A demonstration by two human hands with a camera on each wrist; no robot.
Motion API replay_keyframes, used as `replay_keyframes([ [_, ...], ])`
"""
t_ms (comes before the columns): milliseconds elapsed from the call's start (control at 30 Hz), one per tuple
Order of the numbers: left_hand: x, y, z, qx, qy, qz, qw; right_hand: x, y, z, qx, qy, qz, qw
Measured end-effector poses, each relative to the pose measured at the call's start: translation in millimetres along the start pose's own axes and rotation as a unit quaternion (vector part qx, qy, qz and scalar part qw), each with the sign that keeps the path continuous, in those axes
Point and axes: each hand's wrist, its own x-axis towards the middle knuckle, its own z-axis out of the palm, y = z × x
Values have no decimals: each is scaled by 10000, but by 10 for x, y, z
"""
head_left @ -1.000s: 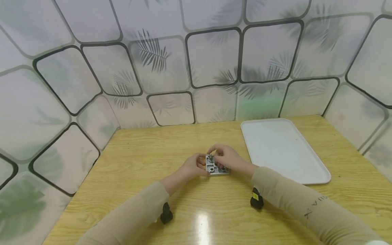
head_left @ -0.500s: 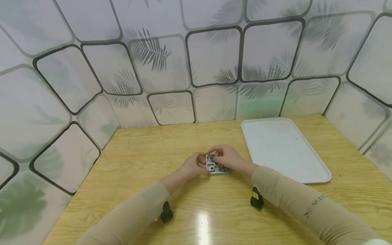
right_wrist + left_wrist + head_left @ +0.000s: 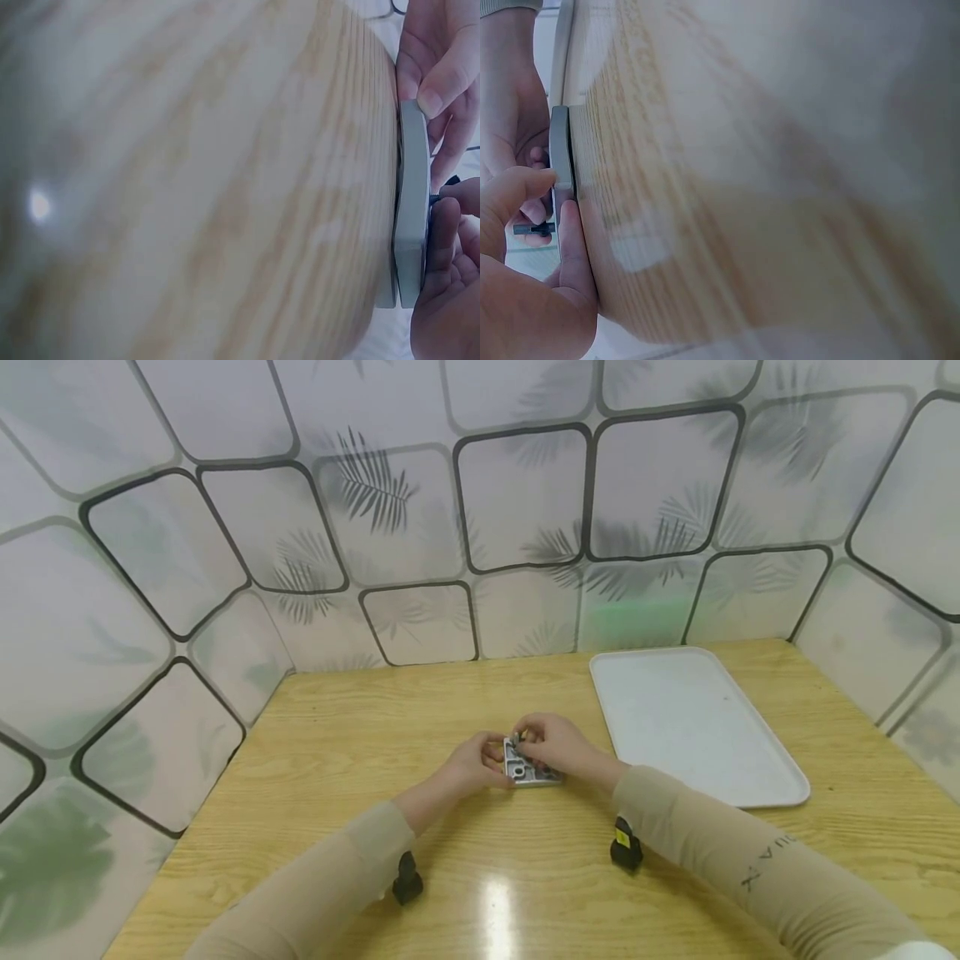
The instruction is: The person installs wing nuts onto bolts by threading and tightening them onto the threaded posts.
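A silver metal plate (image 3: 519, 772) with round holes and raised ribs lies on the wooden table. My left hand (image 3: 474, 766) grips its left side, thumb at the near corner and fingers at the far one. From the plate's far left corner rises a small dark bolt-like piece (image 3: 515, 740), which also sticks out beyond the plate in the left wrist view. The thumb and forefinger of my right hand (image 3: 557, 745) pinch this small piece (image 3: 452, 180). My right hand covers the plate's right part.
A white tray (image 3: 682, 727) lies at the right, just beyond my right forearm. Patterned panels (image 3: 420, 627) close off the table's back and sides. Each wrist wears a black camera (image 3: 407, 878).
My right fingers have shifted slightly around the bolt-like piece, toward the plate's far left corner. The left hand and the plate have stayed in place.
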Motion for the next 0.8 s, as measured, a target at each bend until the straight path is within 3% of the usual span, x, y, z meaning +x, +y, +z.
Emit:
replay_keyframes([
  [400, -35, -2, -6, -30, -57, -4, 10000, -26, -44, 78, -301, 293, 162, 9990],
  [800, -13, -2, -13, 6, -43, 76, 10000, -19, -198, 103, -1232, 665, 523, 9888],
])
